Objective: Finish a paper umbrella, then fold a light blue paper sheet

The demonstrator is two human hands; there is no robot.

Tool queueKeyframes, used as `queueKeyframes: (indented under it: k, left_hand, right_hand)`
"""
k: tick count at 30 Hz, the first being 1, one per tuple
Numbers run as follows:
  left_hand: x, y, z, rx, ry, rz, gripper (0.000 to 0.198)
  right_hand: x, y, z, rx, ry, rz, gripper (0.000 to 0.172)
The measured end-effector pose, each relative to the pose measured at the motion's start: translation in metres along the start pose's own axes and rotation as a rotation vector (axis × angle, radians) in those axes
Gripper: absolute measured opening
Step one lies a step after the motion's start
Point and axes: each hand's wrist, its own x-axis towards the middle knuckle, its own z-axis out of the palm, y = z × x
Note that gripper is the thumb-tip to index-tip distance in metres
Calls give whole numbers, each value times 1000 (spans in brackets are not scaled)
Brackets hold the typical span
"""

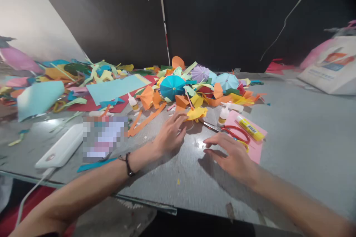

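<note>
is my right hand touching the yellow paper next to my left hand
Apart: the head view shows bare table between the right hand and the yellow paper.

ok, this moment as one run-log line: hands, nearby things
left hand: at yellow paper, contact unclear | right hand: open, empty, near red-handled scissors | nearby: glue stick on pink paper

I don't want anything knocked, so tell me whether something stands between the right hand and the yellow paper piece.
Nothing visible lies squarely across; the gap is mostly bare tabletop. The scissors come closest, their blades pointing toward the yellow paper piece, just beside the right hand's direct path.
</note>
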Motion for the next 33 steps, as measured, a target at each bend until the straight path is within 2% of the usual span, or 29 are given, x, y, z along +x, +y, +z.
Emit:
queueKeyframes:
  k: [10,14,21,25,30,33]
  left_hand:
    - [0,4,1,4,33,15,17]
    - [0,4,2,18,-1,10,14]
    - [-1,6,1,12,-46,-6,15]
    - [-2,6,2,-8,-53,5,18]
    - [-2,6,4,-34,-36,-31,18]
    - [-1,9,4,-38,27,-51,23]
  right_hand:
    - [-1,1,-1,-4,-60,-37,18]
    - [-2,0,-1,-7,-68,-32,26]
    - [0,-3,0,29,-41,17,24]
    - [1,-6,-1,-9,-99,-16,30]
    - [2,-11,-3,-31,-139,-27,23]
    - [1,-12,-4,-40,-130,-22,21]
